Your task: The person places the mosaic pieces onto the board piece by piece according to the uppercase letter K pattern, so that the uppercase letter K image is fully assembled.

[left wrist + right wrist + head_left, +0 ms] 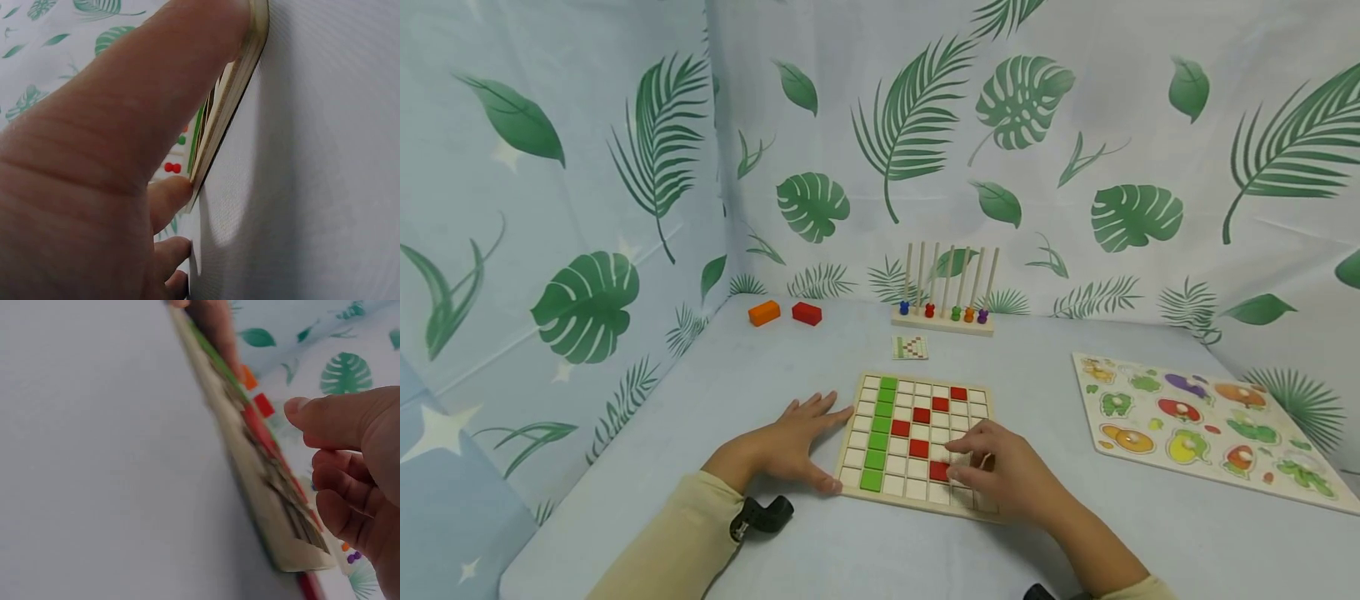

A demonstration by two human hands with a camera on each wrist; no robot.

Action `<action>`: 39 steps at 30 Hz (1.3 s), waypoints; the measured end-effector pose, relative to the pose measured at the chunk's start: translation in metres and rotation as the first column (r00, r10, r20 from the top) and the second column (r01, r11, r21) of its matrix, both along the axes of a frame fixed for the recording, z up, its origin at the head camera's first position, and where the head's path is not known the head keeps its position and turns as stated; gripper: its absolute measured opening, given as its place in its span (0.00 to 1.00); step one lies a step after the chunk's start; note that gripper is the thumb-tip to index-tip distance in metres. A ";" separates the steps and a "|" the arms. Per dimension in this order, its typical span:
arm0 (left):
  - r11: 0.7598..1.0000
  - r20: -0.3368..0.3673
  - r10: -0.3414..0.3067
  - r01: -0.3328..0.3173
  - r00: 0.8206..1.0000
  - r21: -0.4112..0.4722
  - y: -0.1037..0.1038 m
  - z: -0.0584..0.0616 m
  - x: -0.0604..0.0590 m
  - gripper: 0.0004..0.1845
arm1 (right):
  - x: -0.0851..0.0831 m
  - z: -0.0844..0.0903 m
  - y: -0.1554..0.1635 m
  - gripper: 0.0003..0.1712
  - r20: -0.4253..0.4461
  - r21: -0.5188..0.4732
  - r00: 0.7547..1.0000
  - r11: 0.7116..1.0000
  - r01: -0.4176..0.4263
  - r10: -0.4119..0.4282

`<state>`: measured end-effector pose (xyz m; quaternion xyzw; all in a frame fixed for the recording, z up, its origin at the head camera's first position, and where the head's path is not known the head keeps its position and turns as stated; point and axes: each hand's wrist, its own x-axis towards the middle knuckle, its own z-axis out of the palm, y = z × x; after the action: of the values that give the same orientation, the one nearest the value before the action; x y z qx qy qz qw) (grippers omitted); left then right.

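A square wooden grid board lies on the pale blue table in front of me. It holds a column of green tiles, a zigzag of red tiles and many white tiles. My left hand lies flat on the table, fingers straight, with its thumb and fingertips against the board's left edge. My right hand rests on the board's near right part. Its fingers are loosely curled, with the tips on the white tiles beside the nearest red tile. In the right wrist view the right hand's thumb and fingers stand apart with nothing between them.
An orange block and a red block sit at the back left. A wooden peg rack with small coloured pieces stands at the back, with a small pattern card before it. A vegetable puzzle board lies to the right. Leaf-print cloth walls enclose the table.
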<state>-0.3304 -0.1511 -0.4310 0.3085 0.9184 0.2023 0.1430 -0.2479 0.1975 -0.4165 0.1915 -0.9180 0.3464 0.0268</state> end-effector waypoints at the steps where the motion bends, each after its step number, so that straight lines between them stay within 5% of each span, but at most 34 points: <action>1: 1.000 0.001 0.000 0.000 1.000 -0.001 0.000 0.000 0.000 0.61 | 0.000 0.003 0.004 0.17 0.003 0.000 1.000 1.000 0.010 -0.010; 10: 1.000 -0.002 0.002 -0.002 1.000 -0.007 0.000 -0.004 -0.002 0.62 | 0.004 0.017 0.058 0.20 0.136 0.119 0.980 0.985 0.127 -0.143; 19: 1.000 -0.002 0.005 -0.005 1.000 -0.009 0.000 -0.002 -0.002 0.62 | 0.006 0.015 0.071 0.17 0.276 0.131 0.957 0.990 0.058 -0.093; 39: 1.000 -0.003 0.003 -0.003 1.000 0.000 0.000 0.000 0.001 0.62 | 0.005 0.011 0.066 0.08 0.281 0.073 0.957 0.996 0.050 -0.068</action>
<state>-0.3298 -0.1512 -0.4311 0.3076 0.9191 0.2019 0.1411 -0.2425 0.2637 -0.4059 0.1134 -0.9285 0.3389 -0.1006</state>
